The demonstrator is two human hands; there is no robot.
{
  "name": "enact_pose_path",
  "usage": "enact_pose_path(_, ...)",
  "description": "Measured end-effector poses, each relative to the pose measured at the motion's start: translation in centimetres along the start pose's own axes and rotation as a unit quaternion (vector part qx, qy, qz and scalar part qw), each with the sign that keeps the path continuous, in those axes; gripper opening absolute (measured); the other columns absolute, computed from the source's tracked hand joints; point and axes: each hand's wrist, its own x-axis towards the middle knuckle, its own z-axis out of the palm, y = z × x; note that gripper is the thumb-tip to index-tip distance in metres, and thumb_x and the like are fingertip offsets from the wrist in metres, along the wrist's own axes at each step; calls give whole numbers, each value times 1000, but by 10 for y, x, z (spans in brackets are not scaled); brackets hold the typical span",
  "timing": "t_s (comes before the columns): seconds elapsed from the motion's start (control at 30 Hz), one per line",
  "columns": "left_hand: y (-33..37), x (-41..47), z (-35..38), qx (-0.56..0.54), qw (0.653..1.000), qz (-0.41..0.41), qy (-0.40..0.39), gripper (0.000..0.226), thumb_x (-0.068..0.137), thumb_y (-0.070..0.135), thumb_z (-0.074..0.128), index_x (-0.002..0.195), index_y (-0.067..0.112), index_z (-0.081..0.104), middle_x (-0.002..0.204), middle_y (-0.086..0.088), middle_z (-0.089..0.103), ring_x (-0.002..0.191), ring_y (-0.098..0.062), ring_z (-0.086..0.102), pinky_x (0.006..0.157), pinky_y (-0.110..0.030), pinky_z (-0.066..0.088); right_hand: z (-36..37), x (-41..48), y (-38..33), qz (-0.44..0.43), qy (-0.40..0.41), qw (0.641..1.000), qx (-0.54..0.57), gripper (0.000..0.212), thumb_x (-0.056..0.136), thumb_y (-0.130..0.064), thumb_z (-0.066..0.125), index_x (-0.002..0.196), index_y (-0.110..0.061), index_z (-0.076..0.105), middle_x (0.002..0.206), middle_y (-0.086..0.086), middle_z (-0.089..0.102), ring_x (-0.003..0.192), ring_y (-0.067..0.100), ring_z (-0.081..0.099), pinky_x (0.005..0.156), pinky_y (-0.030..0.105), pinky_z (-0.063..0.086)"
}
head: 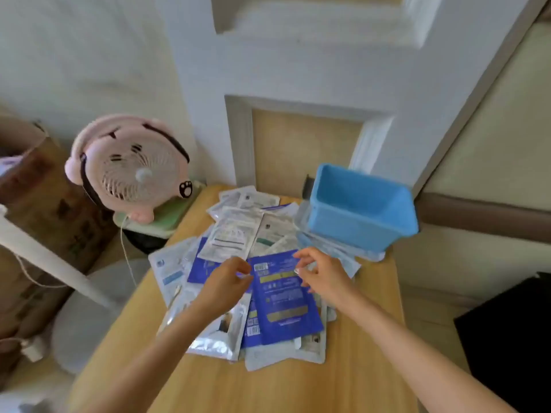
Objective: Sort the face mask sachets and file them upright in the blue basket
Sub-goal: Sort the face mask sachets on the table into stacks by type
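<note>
Head view: sorting is only just being started. The blue basket is seen at the table's far right corner, with nothing showing inside, so no sachet is filed yet. The pile of sachets is spread loose and overlapping between basket and hands.

The top dark blue sachet is being worked on. Its upper right corner appears pinched between thumb and forefinger of the right hand. The left hand is curled at the sachet's left edge, though whether it has a grip cannot be told.

Next, a lift clear of the pile is called for, then a turn onto its edge.

Counted: one basket, two hands, at least three dark blue sachets. The white and silver ones overlap too much to be counted exactly.
</note>
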Motion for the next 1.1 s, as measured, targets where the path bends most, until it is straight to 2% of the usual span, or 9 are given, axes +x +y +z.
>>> enact_pose_path(0.1,-35,15,35,38,999,31,15,16,88,22,62,96,15,51,112,-9,57,98,-23,59,85,-33,47,31,10,27,-37,5,999,-8,20,92,-14,56,107,-28,56,94,-12,58,69,14,63,72,35,55)
enact_pose_path(0.3,-70,13,64,23,989,103,106,32,85,22,66,113,12,54,123,-6,52,112,-20,53,91,-29,44,61,15,61,-126,87,985,-81,23,89,-15,60,110,-23,60,104,-6,63,75,8,58,74,26,47)
enact_pose_path(0.37,-78,-7,68,48,977,131,162,44,84,29,67,121,15,50,131,-6,48,121,-22,44,98,-31,38,66,1,66,-169,106,966,-164,29,89,-22,60,119,-24,57,118,-7,61,90,10,60,83,28,47)
enact_pose_path(0.47,-98,-49,79,115,978,41,169,89,69,63,65,140,20,32,151,-7,23,140,-26,18,113,-48,20,79,-41,70,-200,55,956,-207,52,90,-35,58,139,-29,42,145,-5,41,131,15,37,108,32,31)
enact_pose_path(0.53,-116,-69,93,163,977,7,136,126,46,96,33,146,22,17,157,-8,4,145,-27,-1,115,-56,1,94,-61,80,-185,3,948,-258,63,89,-43,57,145,-38,28,156,-3,18,144,18,13,118,38,13)
enact_pose_path(0.63,-131,-83,102,222,966,32,129,147,27,98,-16,150,21,4,158,-6,-6,145,-25,-10,114,-53,-8,113,-77,94,-163,-2,925,-342,61,94,-50,41,146,-45,11,159,-5,-8,146,17,-10,118,46,-7)
enact_pose_path(0.87,-133,-95,103,273,949,80,132,105,57,89,-13,148,38,-1,159,7,2,146,-27,-1,116,-52,3,128,-101,98,-132,23,916,-378,51,101,-45,17,147,-41,-4,158,-4,-16,145,18,-16,116,47,-12)
enact_pose_path(0.97,-135,-93,104,293,939,94,154,60,95,57,20,149,36,4,158,5,9,146,-27,7,116,-49,10,129,-101,100,-135,28,912,-386,51,101,-45,17,147,-40,-4,158,-4,-14,145,18,-15,117,47,-10)
enact_pose_path(1.1,-133,-93,106,292,930,90,205,49,100,25,31,148,26,23,155,5,24,142,-25,24,111,-40,29,130,-98,103,-136,35,913,-384,51,101,-44,18,147,-40,-3,158,-4,-12,146,19,-13,117,48,-9)
